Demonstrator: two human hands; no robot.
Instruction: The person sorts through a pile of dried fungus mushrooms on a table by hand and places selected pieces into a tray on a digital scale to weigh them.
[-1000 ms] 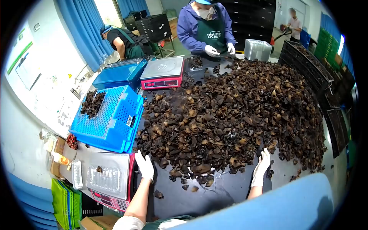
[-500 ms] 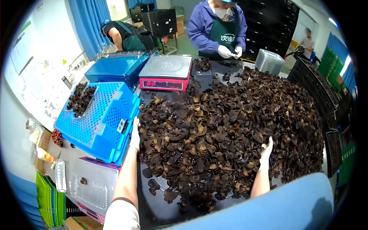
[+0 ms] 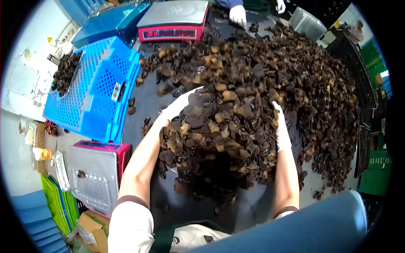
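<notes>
- Clearly, the dark fungus [image 3: 223,130] takes up the middle of the worktop [image 3: 145,103]: a mound of curled, brown-black pieces, gathered between the person's two gloved hands and reaching toward the near edge.
- The left hand [image 3: 182,104] lies against the mound's left flank, palm inward, its far end partly behind the pieces; whether those fingers are curled or straight, I cannot tell.
- The right hand [image 3: 282,124] runs along the mound's right flank, seen nearly edge-on, fingers stretched forward and not clenched; it presses on the pieces from the side.
- Beyond the right hand, a wider spread of the same pieces [image 3: 329,105] covers the worktop to its right edge, with a strip of bare surface just beside the right wrist.
- At the far-left corner stands a red scale [image 3: 171,34] with a lit display.
- A blue crate [image 3: 109,101] sits along the left edge, tilted in view, with a heap of dark pieces [image 3: 67,71] on top.
- Toward the near-left corner, a second scale [image 3: 125,155] carries a clear plastic tray [image 3: 95,181], a dark scrap [image 3: 81,173] near its upper left.
- At the far edge, a co-worker's gloved hand [image 3: 238,16] hangs by the pieces; near the far-right corner stand clear containers [image 3: 306,23].
</notes>
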